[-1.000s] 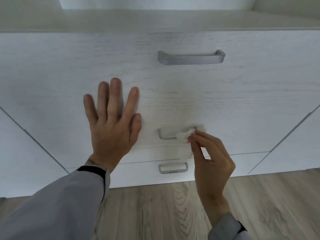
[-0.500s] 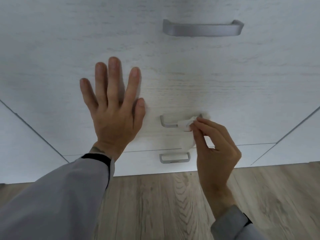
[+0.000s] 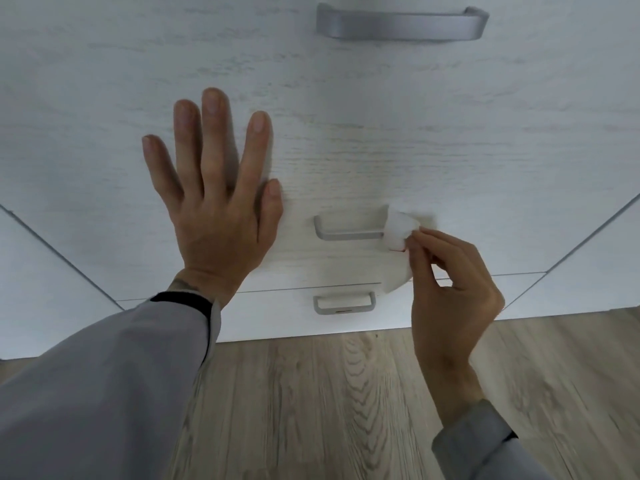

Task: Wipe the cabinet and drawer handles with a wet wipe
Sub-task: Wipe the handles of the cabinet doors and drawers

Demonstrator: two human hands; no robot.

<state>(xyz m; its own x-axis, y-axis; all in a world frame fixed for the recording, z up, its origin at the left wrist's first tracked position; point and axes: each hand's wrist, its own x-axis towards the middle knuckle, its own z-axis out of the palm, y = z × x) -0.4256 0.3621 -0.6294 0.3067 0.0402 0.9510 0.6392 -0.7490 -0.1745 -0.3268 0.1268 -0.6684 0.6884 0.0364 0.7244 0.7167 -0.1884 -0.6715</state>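
Observation:
A white wet wipe [image 3: 398,232] is pinched in my right hand [image 3: 450,289] and pressed on the right end of the middle drawer's grey handle [image 3: 349,226]. The wipe hides that end of the handle, and a loose part of it hangs down below my fingers. My left hand [image 3: 214,202] lies flat on the white drawer front [image 3: 450,133], fingers spread, just left of the handle. A longer grey handle [image 3: 401,24] sits on the top drawer. A small grey handle [image 3: 344,303] is on the bottom drawer.
White cabinet doors flank the drawers at left [image 3: 45,282] and right [image 3: 595,265]. Below the cabinet lies a wood-grain floor [image 3: 329,410]. My grey sleeves fill the lower left and lower right corners.
My right hand has slid the wipe rightwards along the middle handle to its right end, baring most of the bar. The view has tilted down and closer. My left hand stays flat.

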